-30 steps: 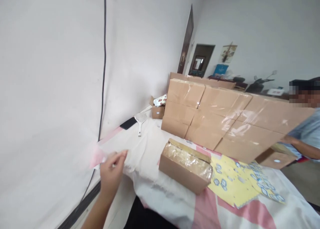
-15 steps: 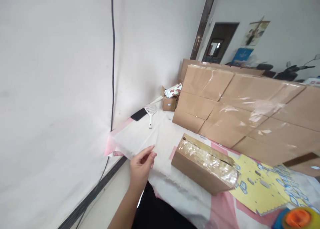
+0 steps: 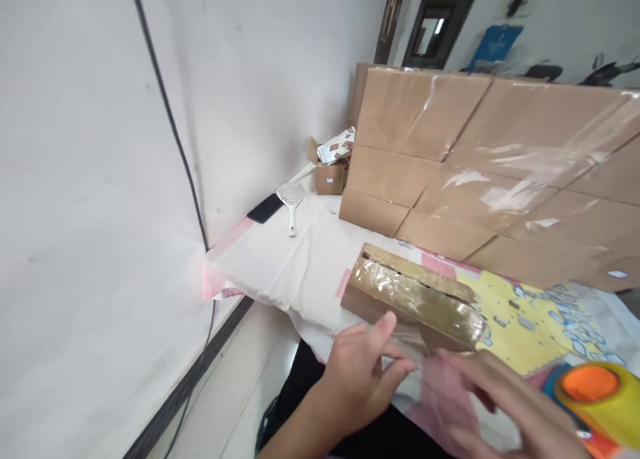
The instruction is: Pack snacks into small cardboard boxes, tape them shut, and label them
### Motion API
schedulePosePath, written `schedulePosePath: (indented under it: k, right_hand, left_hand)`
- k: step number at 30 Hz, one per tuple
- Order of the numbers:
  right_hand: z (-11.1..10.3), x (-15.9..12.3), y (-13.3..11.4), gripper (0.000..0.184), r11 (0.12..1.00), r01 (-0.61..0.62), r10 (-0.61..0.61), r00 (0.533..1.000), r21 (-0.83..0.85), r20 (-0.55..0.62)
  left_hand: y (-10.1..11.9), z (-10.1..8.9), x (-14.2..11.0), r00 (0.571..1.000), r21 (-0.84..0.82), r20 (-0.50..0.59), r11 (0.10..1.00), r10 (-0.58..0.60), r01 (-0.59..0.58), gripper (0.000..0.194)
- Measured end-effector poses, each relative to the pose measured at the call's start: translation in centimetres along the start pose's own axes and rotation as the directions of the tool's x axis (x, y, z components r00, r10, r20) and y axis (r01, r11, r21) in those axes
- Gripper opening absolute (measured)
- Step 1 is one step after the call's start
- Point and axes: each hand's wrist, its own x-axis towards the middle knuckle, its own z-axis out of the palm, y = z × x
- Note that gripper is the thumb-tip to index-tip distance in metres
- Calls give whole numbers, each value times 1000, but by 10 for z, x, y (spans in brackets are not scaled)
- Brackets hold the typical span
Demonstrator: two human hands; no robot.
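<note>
From the head view, the left hand [image 3: 357, 372] pinches its fingertips narrowly, near side of the taped box [image 3: 410, 299] on the worktop [image 3: 310, 265]; the right hand [image 3: 510, 399] is blurred (I can't tell its grip), left of a yellow-and-orange roll [image 3: 613, 395]

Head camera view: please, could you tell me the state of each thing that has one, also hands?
Long carton: taped over top, dark gap along flap
Small box: flap raised, packet sticking out
Tall cardboard: upright, with clear tape
Phone: flat, dark side up
White brush: lying flat
Tablecloth: wrinkled
Left hand: fingers bent, grip unclear
Right hand: blurred, grip unclear
Yellow roll: cut off by picture edge
</note>
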Motion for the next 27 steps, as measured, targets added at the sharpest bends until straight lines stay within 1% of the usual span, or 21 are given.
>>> schedulePosePath:
  k: [1,2,3,4,6,7,9,11,12,14,16,18,19,20,21,22,23,24,25,27]
  right_hand:
    - [5,10,-9,41,987,156,-153,983,-33,98]
    - [8,19,-17,30,961,271,-258,949,-51,181]
    - [10,28,-25,20,940,334,-312,925,-71,218]
    - [11,36,-32,18,926,367,-338,910,-90,240]
    - [8,45,-40,28,912,392,-350,899,-125,263]
    - [6,47,-42,29,905,400,-354,897,-145,266]
    - [2,50,-42,24,890,414,-357,893,-190,273]
    - [1,53,-40,33,884,418,-349,888,-209,301]
    - [1,55,-39,32,889,414,-338,881,-194,329]
    - [1,60,-40,22,902,413,-342,859,-121,382]
    - [-1,64,-41,20,902,430,-384,845,-46,372]
    - [-4,68,-42,18,896,442,-412,853,-27,320]
    - [-6,69,-42,18,901,433,-403,862,-36,307]
    - [-7,71,-42,22,910,411,-376,872,-51,313]
    - [-6,73,-41,33,923,379,-337,877,-61,341]
    - [-4,75,-41,42,938,343,-298,872,-53,388]
    - [-1,76,-40,45,953,301,-261,861,-25,436]
    - [4,77,-40,40,967,256,-234,852,18,469]
    - [10,79,-40,29,975,213,-218,850,67,480]
    - [20,80,-40,5,971,182,-234,860,157,454]
  left_hand:
    - [-1,1,-1,997,65,43,996,58,-60,69]
    - [-3,1,-2,993,111,64,988,100,-106,66]
    - [-5,0,-3,990,136,62,981,130,-137,63]
    - [-7,0,-4,988,140,38,979,147,-151,61]
    - [-10,-2,-6,987,109,-35,982,157,-152,62]
    - [-11,-3,-6,985,91,-60,983,162,-157,63]
    - [-11,-5,-7,980,81,-60,980,188,-183,66]
    - [-10,-5,-7,976,101,-24,972,217,-214,65]
    - [-10,-5,-7,974,116,-1,967,228,-227,62]
    - [-10,-5,-6,973,128,26,964,230,-232,56]
    - [-10,-5,-6,977,108,0,971,214,-213,55]
    - [-9,-7,-5,975,105,-44,972,216,-210,62]
    - [-9,-8,-4,970,116,-64,967,235,-227,66]
    - [-8,-10,-3,961,133,-73,958,266,-255,70]
    - [-8,-12,-3,952,148,-72,947,298,-285,73]
    - [-8,-14,-2,946,155,-66,940,317,-304,75]
    - [-7,-16,-1,946,152,-58,939,319,-307,77]
    - [-7,-16,-1,952,145,-44,944,304,-295,77]
    - [-7,-16,-2,959,140,-27,951,282,-276,77]
    - [-7,-12,-5,972,131,-15,964,235,-231,78]
